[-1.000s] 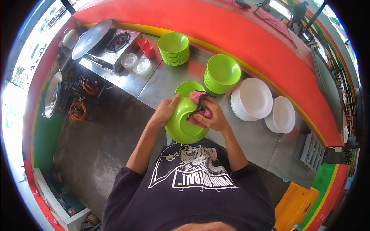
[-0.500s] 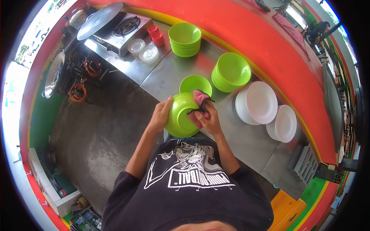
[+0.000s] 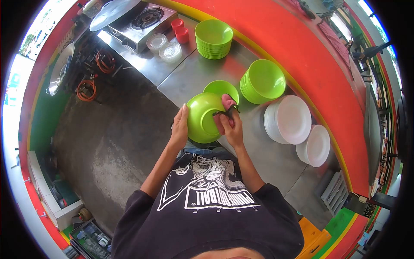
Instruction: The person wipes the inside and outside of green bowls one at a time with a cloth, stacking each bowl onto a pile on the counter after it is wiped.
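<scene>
A lime-green bowl [image 3: 199,116] is held up in front of my chest, its underside and foot ring facing me. My left hand [image 3: 180,123] grips its left rim, fingers wrapped behind it. On the right side, my right hand [image 3: 233,127] is closed on a pink cloth [image 3: 228,102] with dark edging, which lies against the bowl's base and rim. Just beyond stands another green bowl [image 3: 221,89] on the steel counter, partly hidden by the held one.
On the steel counter [image 3: 276,162] stand a green bowl stack [image 3: 213,39], another green stack [image 3: 264,81], and white plates [image 3: 294,120] beside white bowls [image 3: 314,146]. Farther left are red cups [image 3: 181,35], clear lids [image 3: 170,52] and a gas stove [image 3: 140,26]. A red wall [image 3: 276,39] borders the counter.
The held bowl sits slightly higher in view, with both hands still on it. The cloth has shifted a little over its base. The whole view has tilted slightly.
</scene>
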{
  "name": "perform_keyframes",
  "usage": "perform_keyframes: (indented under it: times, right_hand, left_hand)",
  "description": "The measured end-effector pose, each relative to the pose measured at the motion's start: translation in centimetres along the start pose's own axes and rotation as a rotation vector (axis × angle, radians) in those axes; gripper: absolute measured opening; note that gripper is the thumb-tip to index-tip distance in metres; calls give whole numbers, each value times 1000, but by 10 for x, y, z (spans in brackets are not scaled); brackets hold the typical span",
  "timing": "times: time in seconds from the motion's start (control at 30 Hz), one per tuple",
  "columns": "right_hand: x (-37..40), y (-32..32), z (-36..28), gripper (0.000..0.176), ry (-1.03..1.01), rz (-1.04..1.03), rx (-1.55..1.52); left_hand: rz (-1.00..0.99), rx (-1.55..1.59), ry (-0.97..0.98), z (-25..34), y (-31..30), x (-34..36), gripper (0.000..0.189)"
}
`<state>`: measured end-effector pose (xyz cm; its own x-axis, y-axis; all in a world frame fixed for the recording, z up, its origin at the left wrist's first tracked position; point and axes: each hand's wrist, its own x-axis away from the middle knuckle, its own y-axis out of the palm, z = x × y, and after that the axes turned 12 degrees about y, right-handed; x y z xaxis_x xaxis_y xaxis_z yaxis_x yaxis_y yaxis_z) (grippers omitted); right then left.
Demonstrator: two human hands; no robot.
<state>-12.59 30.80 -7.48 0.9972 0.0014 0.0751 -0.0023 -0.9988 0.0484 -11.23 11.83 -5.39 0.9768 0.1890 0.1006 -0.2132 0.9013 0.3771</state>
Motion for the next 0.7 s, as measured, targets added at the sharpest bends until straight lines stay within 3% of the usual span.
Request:
perform_keyframes:
  times: [0.07,0.2,0.3,0.47,0.6,0.7]
  right_hand:
    - [2,-9,4,40,-20,-111,237]
    - [-4,-5,-35,40,-288,-362,445]
    - [-11,-2,-31,40,-180,-391,343]
    - [-19,10,-17,37,139,-117,-39]
    - [-15,8,-7,33,111,-113,90]
    - [-14,4,-11,33,-77,-240,280]
  left_hand:
    - [-115,-51,-71,8,-15,-6,48]
    - [-274,-188,-218,36,-17,-13,50]
    - [-275,-84,-270,46,-22,-18,49]
    - [-23,397,-266,43,-13,-11,41]
    - [101,8,-23,7,-5,0,47]
    - [-135,-111,-148,20,-23,-11,48]
